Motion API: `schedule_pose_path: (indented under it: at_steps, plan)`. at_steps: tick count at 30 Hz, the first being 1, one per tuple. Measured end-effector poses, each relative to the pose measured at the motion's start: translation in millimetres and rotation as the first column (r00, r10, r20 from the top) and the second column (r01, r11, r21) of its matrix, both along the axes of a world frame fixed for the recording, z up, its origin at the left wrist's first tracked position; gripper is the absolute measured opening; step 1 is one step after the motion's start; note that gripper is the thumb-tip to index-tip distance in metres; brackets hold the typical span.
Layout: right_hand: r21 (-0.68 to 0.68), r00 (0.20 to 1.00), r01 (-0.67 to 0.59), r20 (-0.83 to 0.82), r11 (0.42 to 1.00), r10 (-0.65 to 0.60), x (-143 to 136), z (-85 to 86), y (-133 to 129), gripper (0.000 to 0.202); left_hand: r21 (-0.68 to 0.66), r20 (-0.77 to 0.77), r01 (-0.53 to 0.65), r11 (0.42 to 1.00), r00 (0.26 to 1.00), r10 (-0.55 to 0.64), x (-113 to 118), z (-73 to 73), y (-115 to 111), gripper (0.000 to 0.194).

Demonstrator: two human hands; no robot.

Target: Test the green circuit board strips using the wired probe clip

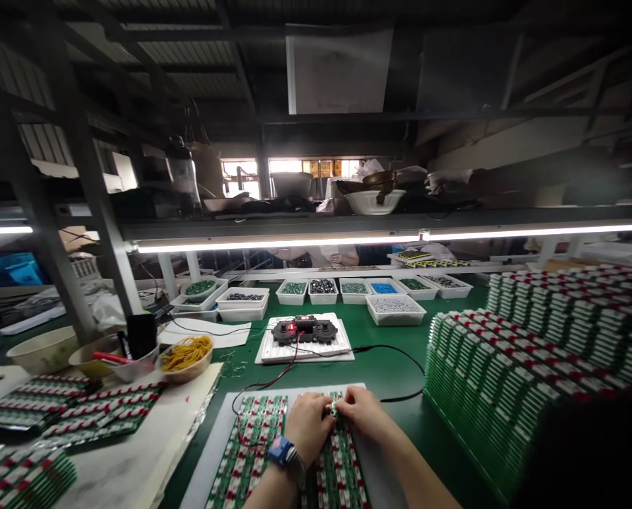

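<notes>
On a pale mat [202,470] lie two green circuit board panels, a left one [255,445] and a right one [337,459], both lined with white and red parts. My left hand [309,428], with a blue strap on its wrist, covers the inner edges of the panels. Its fingers are closed at the far end of the right panel. From the other side my right hand [366,410] reaches the same spot, thumb and forefinger pinched together. Whatever small piece sits between the fingertips is too small to name.
Beyond the mat, a black device [304,329] with a red light and wires rests on a white tray [305,353]. Component bins [395,309] line the back. Tall board stacks [486,382] rise at right. At left are a bowl of yellow rubber bands [186,353] and more boards [104,410].
</notes>
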State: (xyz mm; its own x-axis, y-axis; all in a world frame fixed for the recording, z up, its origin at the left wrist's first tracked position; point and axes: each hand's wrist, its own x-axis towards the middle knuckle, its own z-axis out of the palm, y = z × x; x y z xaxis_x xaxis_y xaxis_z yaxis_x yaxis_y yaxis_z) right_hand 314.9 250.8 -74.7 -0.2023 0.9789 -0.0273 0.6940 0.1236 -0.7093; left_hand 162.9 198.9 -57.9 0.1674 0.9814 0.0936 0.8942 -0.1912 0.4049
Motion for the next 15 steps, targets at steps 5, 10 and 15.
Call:
schedule_pose_path:
  at_steps: [5, 10, 15]
  plan:
    - [-0.038, 0.999, -0.038, -0.009, 0.999, 0.038, 3.1, 1.6, -1.9, 0.025, 0.023, 0.016, 0.010, 1.000, 1.000, -0.010, -0.4, 1.7, -0.7, 0.024]
    - [-0.302, 0.976, -0.104, -0.212, 0.948, 0.040, 6.2, 3.2, 0.3, 0.023, 0.028, 0.015, 0.009, 1.000, 1.000, -0.010, 0.0, 2.8, -2.6, 0.023]
    - [-0.288, 0.970, -0.110, -0.241, 0.951, 0.040, 8.8, -3.0, 1.4, 0.023, 0.040, -0.003, 0.014, 0.999, 1.000, -0.014, 0.5, 1.8, -4.1, 0.021]
